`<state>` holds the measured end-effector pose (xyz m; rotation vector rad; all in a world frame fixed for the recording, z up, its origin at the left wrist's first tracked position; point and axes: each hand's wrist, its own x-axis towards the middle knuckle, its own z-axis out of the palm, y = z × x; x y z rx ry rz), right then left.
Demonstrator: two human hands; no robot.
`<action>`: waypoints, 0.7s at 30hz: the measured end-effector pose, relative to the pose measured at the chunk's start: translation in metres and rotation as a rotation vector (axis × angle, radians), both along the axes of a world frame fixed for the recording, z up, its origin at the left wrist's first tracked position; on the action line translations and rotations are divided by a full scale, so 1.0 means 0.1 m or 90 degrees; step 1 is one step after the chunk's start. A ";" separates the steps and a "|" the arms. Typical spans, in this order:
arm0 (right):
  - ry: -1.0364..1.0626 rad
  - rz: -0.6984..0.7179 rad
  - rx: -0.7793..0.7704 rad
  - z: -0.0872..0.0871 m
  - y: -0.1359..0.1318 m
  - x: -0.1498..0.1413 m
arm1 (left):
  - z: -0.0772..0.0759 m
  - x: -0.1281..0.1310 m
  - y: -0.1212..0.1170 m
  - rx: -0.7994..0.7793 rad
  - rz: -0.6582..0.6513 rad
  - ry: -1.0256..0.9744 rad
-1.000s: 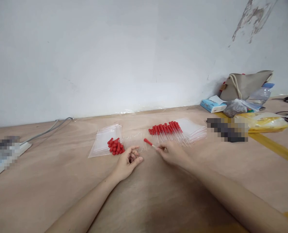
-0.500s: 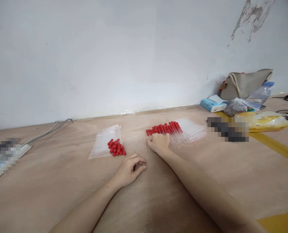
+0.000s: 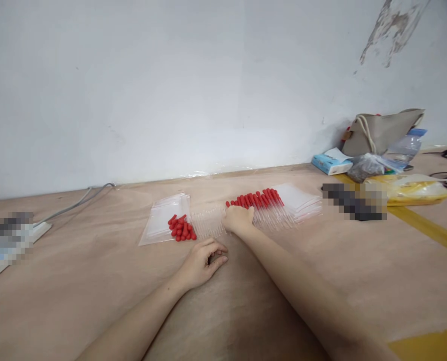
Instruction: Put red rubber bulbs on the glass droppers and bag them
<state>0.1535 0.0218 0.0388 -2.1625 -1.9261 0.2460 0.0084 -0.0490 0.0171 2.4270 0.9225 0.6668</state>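
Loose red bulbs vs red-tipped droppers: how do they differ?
The loose red bulbs lie heaped at mixed angles; the red-tipped droppers lie side by side in a row. The bulbs show no tubes attached; the droppers have clear tubes. Both share red bulb ends.

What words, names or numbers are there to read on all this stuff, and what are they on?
None can be read for sure.
Blue packet: marks like print on its side, too small and blurred to read.
Yellow packet: any print is too blurred to read.
Red bulbs and clear tubes: no lettering I can make out.
Blocky left patch and blocky right patch: hidden, so I cannot tell.
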 end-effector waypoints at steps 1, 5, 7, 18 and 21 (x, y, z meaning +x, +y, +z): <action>0.004 0.000 -0.003 0.02 0.00 0.00 | 0.01 0.00 -0.01 0.005 -0.002 -0.006; 0.015 0.012 0.005 0.11 -0.13 0.09 | 0.10 -0.12 0.11 0.087 0.110 -0.065; 0.022 0.035 0.039 0.14 -0.26 0.23 | 0.20 -0.31 0.29 0.130 0.258 -0.086; 0.139 0.249 0.337 -0.33 -0.77 0.89 | 0.33 -1.00 1.12 -0.108 0.529 0.203; 0.117 0.242 0.368 -0.40 -0.77 0.87 | 0.36 -0.95 1.19 -0.128 0.518 0.231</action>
